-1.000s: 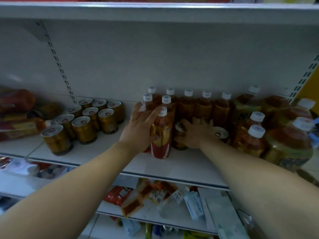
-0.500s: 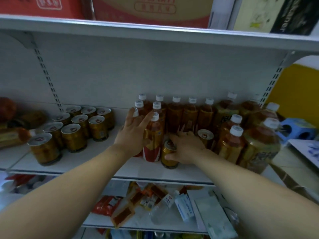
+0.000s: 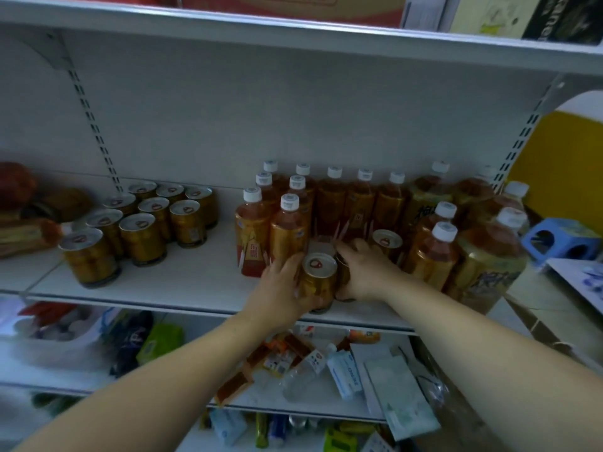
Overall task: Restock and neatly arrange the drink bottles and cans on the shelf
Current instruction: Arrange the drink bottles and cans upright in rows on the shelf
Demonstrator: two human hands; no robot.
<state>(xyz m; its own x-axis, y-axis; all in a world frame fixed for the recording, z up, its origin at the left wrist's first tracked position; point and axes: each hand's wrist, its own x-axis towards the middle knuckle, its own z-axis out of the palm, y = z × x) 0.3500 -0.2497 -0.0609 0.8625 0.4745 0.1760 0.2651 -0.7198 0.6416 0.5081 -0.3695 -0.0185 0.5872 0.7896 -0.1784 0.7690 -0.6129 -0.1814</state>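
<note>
A white painted metal shelf (image 3: 195, 278) is running across in front of me, smooth and flat, with a pale slotted back panel (image 3: 293, 119) rising behind it. At the right end, big bottles (image 3: 489, 269) of amber drink are standing packed together, round-shouldered clear plastic with white screw caps and yellowish wrap labels. Left of them, slim bottles (image 3: 329, 203) of the same brown liquid are lining up along the far side, with a few more coming forward in short files at the left of the row, all upright and touching. Well apart on the left, a block of cans (image 3: 143, 236) is sitting in tidy rows, stubby golden cylinders with shiny silver pull-tab lids.

Both arms are reaching in at the near edge of the shelf, right of centre. The left hand (image 3: 277, 295) is wrapping its fingers round the front can (image 3: 318, 282), which is standing upright at the shelf's lip with its lid showing. The right hand (image 3: 368, 275) is clasping a second can (image 3: 342, 278) just beside it, mostly hidden and dark. A lone can (image 3: 387, 242) is standing just behind that hand, against the bottles.

Below, crinkly packets (image 3: 346, 370) are lying loose on the lower shelf
</note>
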